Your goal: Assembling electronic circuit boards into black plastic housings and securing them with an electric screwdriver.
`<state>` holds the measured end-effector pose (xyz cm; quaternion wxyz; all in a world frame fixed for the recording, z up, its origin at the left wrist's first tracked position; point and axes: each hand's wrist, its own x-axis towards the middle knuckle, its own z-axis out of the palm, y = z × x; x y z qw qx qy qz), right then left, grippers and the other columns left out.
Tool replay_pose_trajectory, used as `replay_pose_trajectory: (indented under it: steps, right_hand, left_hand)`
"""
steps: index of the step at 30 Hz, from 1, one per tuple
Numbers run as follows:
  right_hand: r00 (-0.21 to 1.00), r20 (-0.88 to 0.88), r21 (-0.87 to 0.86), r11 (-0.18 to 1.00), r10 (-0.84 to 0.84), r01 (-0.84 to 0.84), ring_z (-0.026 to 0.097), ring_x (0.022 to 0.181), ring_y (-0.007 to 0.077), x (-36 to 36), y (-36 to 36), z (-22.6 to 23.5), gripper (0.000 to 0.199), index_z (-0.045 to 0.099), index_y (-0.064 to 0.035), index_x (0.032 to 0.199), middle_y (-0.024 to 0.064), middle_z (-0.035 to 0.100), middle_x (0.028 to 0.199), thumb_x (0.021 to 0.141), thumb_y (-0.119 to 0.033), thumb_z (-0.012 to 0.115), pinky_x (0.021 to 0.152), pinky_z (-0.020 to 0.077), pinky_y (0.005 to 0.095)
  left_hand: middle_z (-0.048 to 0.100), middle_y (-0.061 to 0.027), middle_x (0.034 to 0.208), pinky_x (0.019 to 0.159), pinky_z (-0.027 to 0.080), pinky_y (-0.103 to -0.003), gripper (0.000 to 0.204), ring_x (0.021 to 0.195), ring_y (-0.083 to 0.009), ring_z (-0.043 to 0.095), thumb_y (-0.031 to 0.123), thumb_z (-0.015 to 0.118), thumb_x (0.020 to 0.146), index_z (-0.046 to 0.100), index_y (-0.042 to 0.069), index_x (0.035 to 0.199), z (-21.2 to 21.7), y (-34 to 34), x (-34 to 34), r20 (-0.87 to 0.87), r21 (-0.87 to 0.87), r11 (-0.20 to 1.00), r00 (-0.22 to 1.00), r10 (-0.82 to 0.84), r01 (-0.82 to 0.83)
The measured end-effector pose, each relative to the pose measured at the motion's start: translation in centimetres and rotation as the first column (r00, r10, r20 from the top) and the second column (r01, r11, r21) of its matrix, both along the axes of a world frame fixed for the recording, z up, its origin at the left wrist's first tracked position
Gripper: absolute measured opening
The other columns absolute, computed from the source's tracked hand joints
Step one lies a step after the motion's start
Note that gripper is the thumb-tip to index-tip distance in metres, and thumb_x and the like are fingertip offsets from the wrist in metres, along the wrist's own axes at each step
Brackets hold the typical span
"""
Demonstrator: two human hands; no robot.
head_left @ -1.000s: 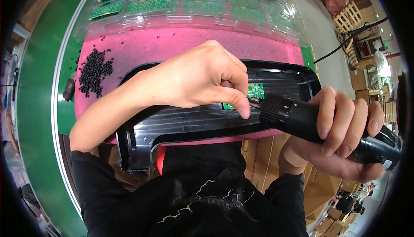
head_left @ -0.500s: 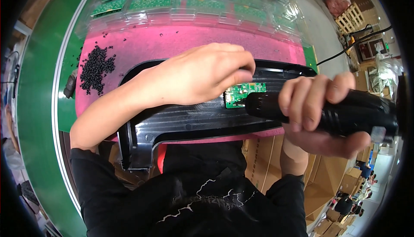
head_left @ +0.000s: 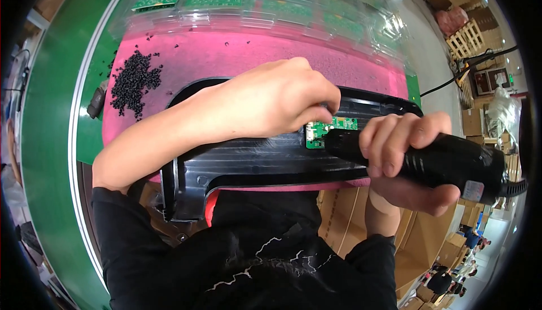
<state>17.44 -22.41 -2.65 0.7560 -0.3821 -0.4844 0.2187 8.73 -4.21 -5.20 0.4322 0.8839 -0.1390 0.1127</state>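
Observation:
A long black plastic housing (head_left: 254, 163) lies across a pink foam mat (head_left: 243, 56). A small green circuit board (head_left: 324, 128) sits inside the housing near its right end. My left hand (head_left: 276, 98) rests on the housing, its fingertips pinched at the board's left edge. My right hand (head_left: 406, 160) grips a black electric screwdriver (head_left: 440, 160) held sideways, its tip against the board.
A heap of small black screws (head_left: 132, 81) lies on the mat at the left. Clear plastic trays (head_left: 271, 5) with green circuit boards stand behind the mat. A green belt (head_left: 48, 118) curves along the left. Cardboard boxes (head_left: 429, 248) are stacked at lower right.
The screwdriver has tilted from slanting to nearly level, and its tip has moved left onto the green board. My left fingers have shifted slightly along the board's edge.

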Motion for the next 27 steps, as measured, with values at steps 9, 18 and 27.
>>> replay_pose_trajectory:
  steps: [9,18,27]
  right_hand:
    - [0.999,0.0,0.143,0.989,-0.043,0.043,0.049,0.042,0.0071,-0.2,-0.4,1.7,0.057,0.045,-0.0106,0.095,-0.0044,0.051,0.056,0.078,-0.06,0.067,0.045,0.0393,0.0215]
    - [0.998,0.006,0.175,0.983,-0.061,0.059,0.049,0.042,0.0076,-0.2,-0.7,2.2,0.059,0.044,-0.0102,0.096,-0.0042,0.051,0.056,0.076,-0.06,0.068,0.044,0.0397,0.0215]
    - [0.999,-0.023,0.135,0.99,-0.027,0.03,0.048,0.041,0.0086,-0.2,-0.5,1.6,0.061,0.044,-0.0096,0.097,-0.003,0.051,0.057,0.076,-0.061,0.069,0.045,0.0394,0.0234]
  left_hand:
    - [0.065,-0.0172,0.077,0.066,0.049,-0.041,0.015,0.076,-0.0345,0.063,0.006,0.07,0.078,0.063,-0.005,0.087,-0.7,-0.7,-0.3,-0.11,0.006,0.99,0.984,-0.139,0.141]
    - [0.065,-0.016,0.081,0.068,0.05,-0.041,0.015,0.08,-0.034,0.063,0.002,0.068,0.078,0.06,-0.006,0.088,-0.1,-1.0,-0.3,-0.08,0.018,0.989,0.986,-0.146,0.148]
    - [0.065,-0.0149,0.078,0.065,0.05,-0.04,0.011,0.076,-0.034,0.064,0.002,0.067,0.079,0.062,-0.002,0.088,0.0,-0.7,-0.1,-0.117,-0.009,0.991,0.984,-0.132,0.132]
